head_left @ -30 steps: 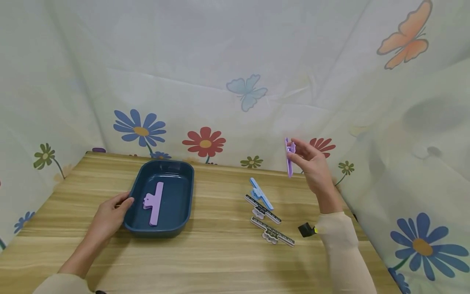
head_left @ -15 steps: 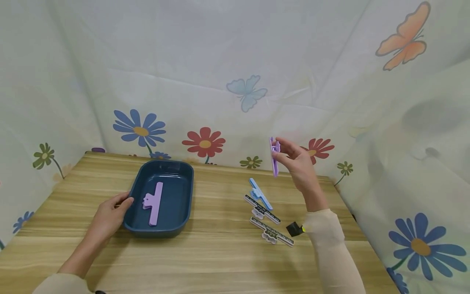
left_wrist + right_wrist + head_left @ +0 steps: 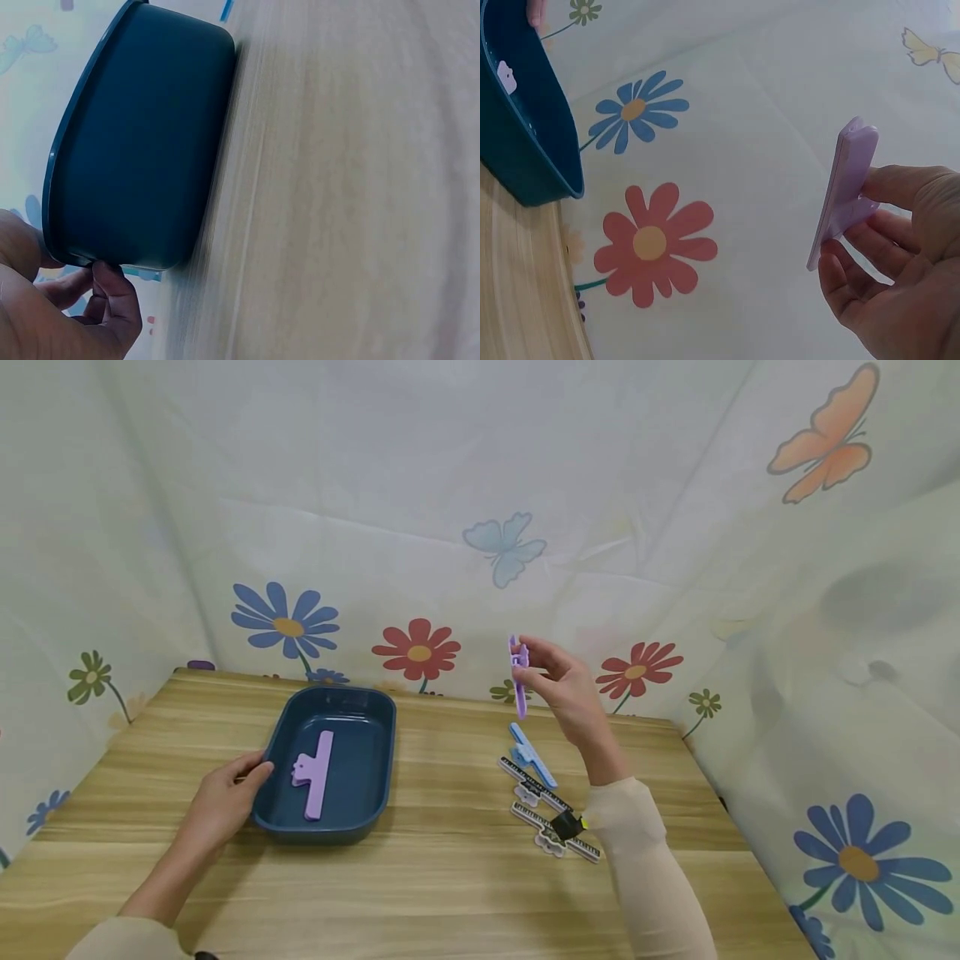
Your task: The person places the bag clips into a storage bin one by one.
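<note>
A purple clip (image 3: 519, 681) is pinched between the thumb and fingers of my right hand (image 3: 566, 693), raised above the far part of the table. The right wrist view shows the same clip (image 3: 846, 191) held on edge. At the left, my left hand (image 3: 221, 802) grips the rim of a dark blue tub (image 3: 356, 835); in the left wrist view, thumb and fingers (image 3: 118, 300) close on that rim. Inside the tub lies another purple clip (image 3: 318, 777). Below my right hand a light blue clip (image 3: 534, 756) rests on the table.
Two black-and-white clips (image 3: 517, 770) (image 3: 528, 816) lie near the blue one, partly covered by a black piece (image 3: 566, 825) at my right sleeve (image 3: 630, 818). A flowered cloth (image 3: 420, 552) hangs behind the wooden table (image 3: 442, 893). Something purple (image 3: 201, 666) shows at its far left corner.
My right hand has moved left with the purple clip, from the right side to above the light blue clip. The left hand and the tub have stayed in place.
</note>
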Demonstrator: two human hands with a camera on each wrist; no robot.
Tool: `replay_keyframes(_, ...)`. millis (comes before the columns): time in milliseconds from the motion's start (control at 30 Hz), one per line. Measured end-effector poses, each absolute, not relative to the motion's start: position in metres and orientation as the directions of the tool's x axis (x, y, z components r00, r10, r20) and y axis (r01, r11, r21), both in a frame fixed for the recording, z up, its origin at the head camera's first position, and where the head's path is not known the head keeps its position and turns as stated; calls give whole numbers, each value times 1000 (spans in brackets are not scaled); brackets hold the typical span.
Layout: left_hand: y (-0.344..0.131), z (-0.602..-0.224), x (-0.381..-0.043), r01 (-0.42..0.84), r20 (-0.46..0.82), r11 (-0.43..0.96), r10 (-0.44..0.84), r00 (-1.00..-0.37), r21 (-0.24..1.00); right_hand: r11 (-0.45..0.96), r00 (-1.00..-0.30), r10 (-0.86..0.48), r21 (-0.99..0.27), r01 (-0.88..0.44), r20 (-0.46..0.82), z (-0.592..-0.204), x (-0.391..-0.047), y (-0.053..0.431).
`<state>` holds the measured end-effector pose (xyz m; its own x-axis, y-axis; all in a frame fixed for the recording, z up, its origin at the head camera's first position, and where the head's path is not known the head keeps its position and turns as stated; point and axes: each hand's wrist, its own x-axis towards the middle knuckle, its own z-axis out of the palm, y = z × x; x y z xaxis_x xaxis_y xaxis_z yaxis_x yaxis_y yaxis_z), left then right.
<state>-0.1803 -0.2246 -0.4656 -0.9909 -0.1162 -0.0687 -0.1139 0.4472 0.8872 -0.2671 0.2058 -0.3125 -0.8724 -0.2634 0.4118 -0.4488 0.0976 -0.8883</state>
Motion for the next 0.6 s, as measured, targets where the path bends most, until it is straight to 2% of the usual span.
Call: replay_keyframes(600, -224, -465, -179, -84, -34, 468, -116, -993, 880, 68, -843, -326, -879, -472, 427, -315, -270, 158)
